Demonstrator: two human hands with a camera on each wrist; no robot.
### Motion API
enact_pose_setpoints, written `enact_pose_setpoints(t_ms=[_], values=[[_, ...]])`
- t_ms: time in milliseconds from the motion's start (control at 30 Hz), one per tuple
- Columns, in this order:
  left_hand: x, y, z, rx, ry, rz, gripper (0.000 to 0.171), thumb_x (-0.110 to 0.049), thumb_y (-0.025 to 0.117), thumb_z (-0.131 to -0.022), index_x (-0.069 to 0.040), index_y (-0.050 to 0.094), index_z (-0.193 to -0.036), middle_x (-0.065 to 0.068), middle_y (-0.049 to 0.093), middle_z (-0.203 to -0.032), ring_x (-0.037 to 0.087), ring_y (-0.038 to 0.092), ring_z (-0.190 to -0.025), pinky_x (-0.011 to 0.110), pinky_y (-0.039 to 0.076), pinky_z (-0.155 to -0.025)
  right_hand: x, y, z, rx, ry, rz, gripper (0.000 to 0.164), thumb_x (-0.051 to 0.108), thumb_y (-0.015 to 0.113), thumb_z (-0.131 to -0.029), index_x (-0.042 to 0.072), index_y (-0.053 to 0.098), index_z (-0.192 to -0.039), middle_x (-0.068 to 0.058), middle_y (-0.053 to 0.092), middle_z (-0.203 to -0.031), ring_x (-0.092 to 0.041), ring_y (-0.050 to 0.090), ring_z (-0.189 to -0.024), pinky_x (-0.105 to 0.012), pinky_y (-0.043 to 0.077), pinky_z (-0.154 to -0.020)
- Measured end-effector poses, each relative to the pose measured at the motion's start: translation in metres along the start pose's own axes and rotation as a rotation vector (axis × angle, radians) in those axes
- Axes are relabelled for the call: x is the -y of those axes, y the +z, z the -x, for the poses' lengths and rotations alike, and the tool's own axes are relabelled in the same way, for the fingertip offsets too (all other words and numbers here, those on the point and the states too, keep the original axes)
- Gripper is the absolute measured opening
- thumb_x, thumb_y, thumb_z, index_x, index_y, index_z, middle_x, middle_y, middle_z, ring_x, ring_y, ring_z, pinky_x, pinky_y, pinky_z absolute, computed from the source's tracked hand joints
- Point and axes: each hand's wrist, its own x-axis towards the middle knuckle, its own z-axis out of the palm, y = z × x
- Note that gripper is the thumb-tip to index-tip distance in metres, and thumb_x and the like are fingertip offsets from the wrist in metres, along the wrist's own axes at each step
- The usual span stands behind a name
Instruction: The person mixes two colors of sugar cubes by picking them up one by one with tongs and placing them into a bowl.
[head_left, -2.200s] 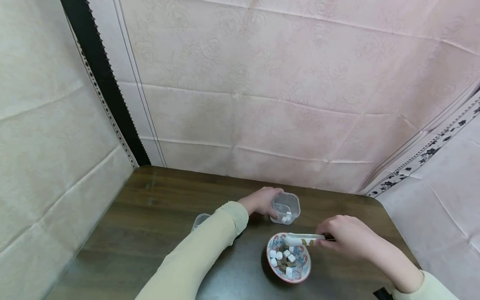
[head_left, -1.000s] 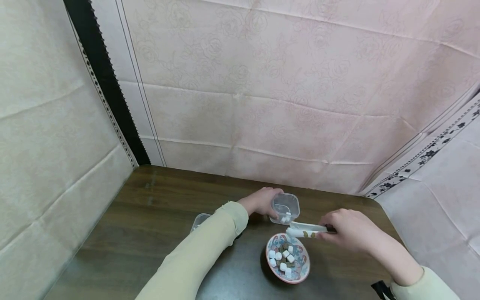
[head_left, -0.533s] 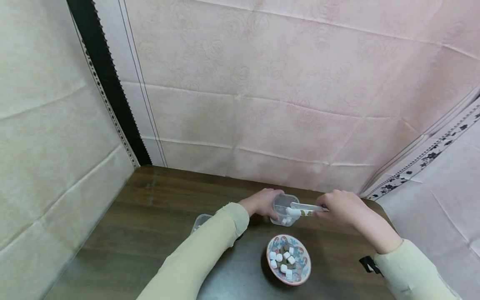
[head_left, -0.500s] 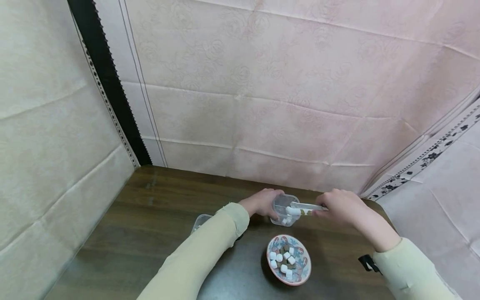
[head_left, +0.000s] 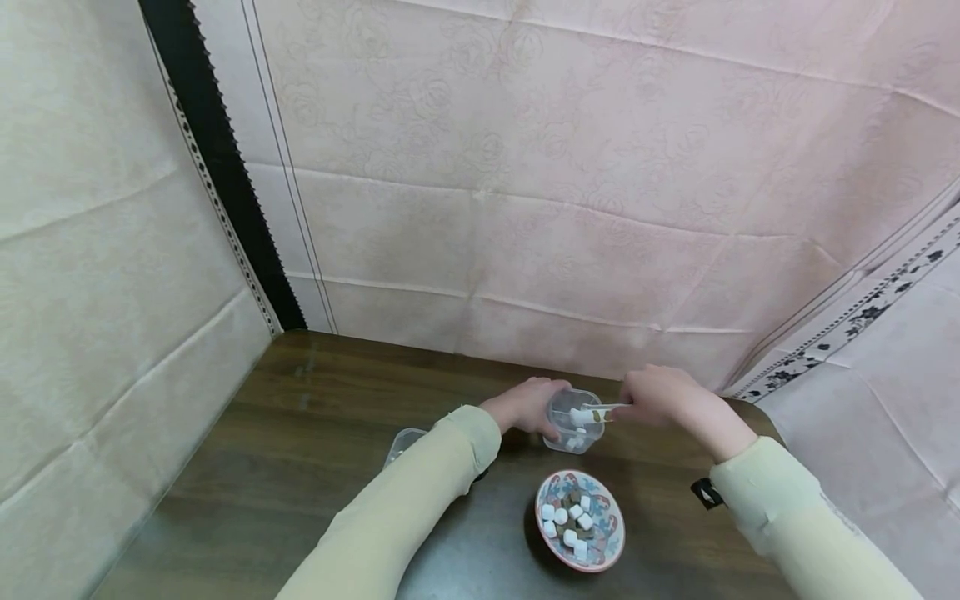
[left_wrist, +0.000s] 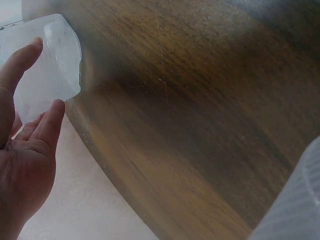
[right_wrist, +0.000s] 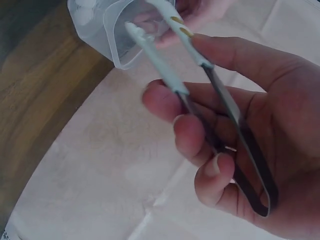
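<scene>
My left hand (head_left: 528, 407) grips a clear plastic container (head_left: 573, 398) with several small white cubes in its near part. In the left wrist view, thumb and fingers (left_wrist: 47, 125) lie on its sides. My right hand (head_left: 656, 396) holds small tongs (right_wrist: 227, 100) with metal arms and pale, gold-marked ends. The two arms stand apart, their pale tips (head_left: 581, 417) in the container's mouth. Nearer to me stands a patterned bowl (head_left: 606, 523) with a red rim, holding several white cubes and some brownish pieces.
A second clear container (head_left: 405, 437) stands left of the first, partly hidden by my left sleeve (head_left: 420, 492). The dark wooden table (head_left: 300, 450) ends at a pale cloth hanging (head_left: 510, 275) behind, with more cloth on both sides.
The right hand has moved the tongs from over the bowl away from me into the container. The bowl holds one more white cube than at first. The left hand stays at the container.
</scene>
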Motion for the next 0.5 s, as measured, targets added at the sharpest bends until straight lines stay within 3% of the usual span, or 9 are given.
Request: enact_pose_setpoints(t_ms=[100,233,333,500], values=[[0.0,0.0,0.0,0.003,-0.012,0.005,0.085,-0.029,0.095,-0.083,-0.013,0.053,-0.155,0.005,0.064,-0.146,0.025,0.053,-0.138,0.029,0.045,-0.115,0.004,0.001,-0.01,0.046,0.035,0.023,0.049,0.035,0.081,-0.092,0.022,0.048,-0.058,0.01,0.04,-0.055,-0.009,0.037,-0.052,-0.027,0.032,-0.049],[0.0,-0.001,0.0,0.006,-0.021,0.016,0.084,-0.028,0.095,-0.083,-0.014,0.053,-0.155,0.005,0.064,-0.146,0.024,0.053,-0.138,0.029,0.045,-0.115,0.013,0.002,-0.021,0.083,0.075,0.054,0.037,0.033,0.082,-0.091,0.017,0.059,-0.066,0.004,0.053,-0.064,-0.015,0.05,-0.058,-0.031,0.044,-0.053],[0.0,-0.001,0.0,0.008,-0.013,0.017,0.083,-0.028,0.095,-0.083,-0.014,0.053,-0.154,0.005,0.064,-0.144,0.024,0.054,-0.136,0.029,0.045,-0.114,0.02,0.002,-0.027,0.064,0.078,0.081,0.027,0.03,0.084,-0.088,0.014,0.067,-0.076,0.0,0.062,-0.073,-0.019,0.057,-0.066,-0.037,0.054,-0.063],[0.0,-0.001,0.0,0.013,-0.002,0.016,0.084,-0.028,0.095,-0.083,-0.013,0.053,-0.154,0.006,0.065,-0.144,0.024,0.055,-0.135,0.029,0.046,-0.113,0.032,0.003,-0.039,0.061,0.077,0.176,0.023,0.024,0.085,-0.082,0.014,0.066,-0.074,0.0,0.063,-0.074,-0.02,0.059,-0.068,-0.04,0.058,-0.069]])
